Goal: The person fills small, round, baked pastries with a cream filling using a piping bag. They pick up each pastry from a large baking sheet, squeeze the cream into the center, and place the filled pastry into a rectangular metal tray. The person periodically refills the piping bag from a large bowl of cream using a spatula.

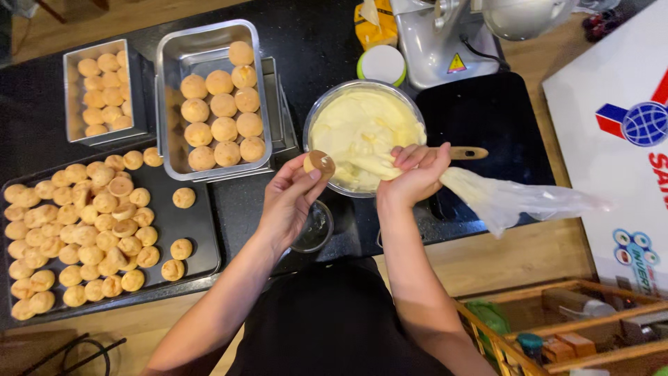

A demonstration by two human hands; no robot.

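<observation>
Steel bowl: the mixing bowl (316,118) of pale yellow cream sits on the black counter straight ahead of you, its near rim under your two hands.
Left hand: your left hand (291,202) pinches a small round choux puff (320,163) between thumb and fingertips, flat underside turned up, right at the bowl's near-left rim.
Right hand: your right hand (415,174) is clamped around the neck of a clear plastic piping bag (511,199), whose tip points toward the puff; the slack bag trails off to your right over a black mat (487,111).
Gap between hands: they are near each other but not touching, with the bowl's rim between them.
Open room: bare black counter runs between the bowl and the pans on the left; a strip of wooden table edge lies free just before you.
Left side: a dark baking tray (202,230) crowded with puffs, with a metal pan (167,90) of puffs beyond it and a smaller metal tin (69,83) further left.
In the way: a small glass cup (314,230) stands just under your left wrist; a wooden handle (467,152) sticks out beyond your right hand.
Far edge: a grey stand mixer base (438,49) and a white round lid (382,64) stand close behind the bowl.
Right edge: a white printed box (612,160) and a wooden crate (557,327) hem in that side.
</observation>
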